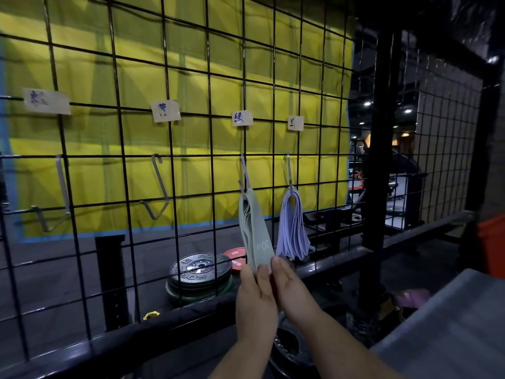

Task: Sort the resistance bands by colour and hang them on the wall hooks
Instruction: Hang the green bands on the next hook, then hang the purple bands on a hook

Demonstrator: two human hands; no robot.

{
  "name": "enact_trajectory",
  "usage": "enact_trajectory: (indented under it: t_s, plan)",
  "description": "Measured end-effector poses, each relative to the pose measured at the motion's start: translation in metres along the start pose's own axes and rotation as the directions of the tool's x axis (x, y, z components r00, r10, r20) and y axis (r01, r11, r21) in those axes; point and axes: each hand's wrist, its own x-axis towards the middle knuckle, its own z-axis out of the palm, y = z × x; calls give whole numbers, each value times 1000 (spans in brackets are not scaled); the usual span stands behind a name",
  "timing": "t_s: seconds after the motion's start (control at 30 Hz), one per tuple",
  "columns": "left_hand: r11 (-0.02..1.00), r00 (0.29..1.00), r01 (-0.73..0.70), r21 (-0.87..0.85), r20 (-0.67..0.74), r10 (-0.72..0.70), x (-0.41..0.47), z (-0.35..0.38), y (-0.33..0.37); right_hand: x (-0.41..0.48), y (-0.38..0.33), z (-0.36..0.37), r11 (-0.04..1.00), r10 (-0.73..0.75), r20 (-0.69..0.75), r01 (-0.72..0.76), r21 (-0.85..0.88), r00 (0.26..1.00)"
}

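Observation:
A bunch of pale green resistance bands hangs from the third hook on a black wire grid. My left hand pinches the lower end of the green bands. My right hand touches them from the right with straight fingers. A bunch of lilac-blue bands hangs from the fourth hook. Two bare hooks are further left. Paper labels are taped above each hook. Pink bands lie low at the right.
Behind the grid lie stacked black weight plates and a red plate on the floor, before a yellow mat wall. A thick black post stands right. A grey surface fills the lower right corner, an orange box beyond.

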Motion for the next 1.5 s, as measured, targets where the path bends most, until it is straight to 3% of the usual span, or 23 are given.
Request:
enact_trajectory:
  t_s: [0.4,0.57,0.77,0.9,1.0,1.27,1.5]
  plan:
    - [992,992,113,-59,58,-110,-22,18,1,-18,5,-25,990,82,-49,-87,-114,995]
    - [992,982,121,38,140,-125,-37,38,3,-36,18,-47,989,138,-90,-142,-37,986]
    - [991,942,124,56,308,-135,-73,93,8,-73,29,-108,977,204,-247,-212,-7,947]
    - [981,854,188,43,486,-186,-113,144,14,-111,39,-165,955,248,-386,-291,-57,888]
    - [984,764,160,75,622,-171,-150,187,20,-146,48,-213,936,286,-458,-349,-57,842]
    - [988,489,102,116,859,-151,-261,282,39,-252,67,-320,852,382,-695,-524,9,609]
    - [983,264,-48,176,952,-157,-326,331,58,-317,87,-376,821,445,-831,-522,229,335]
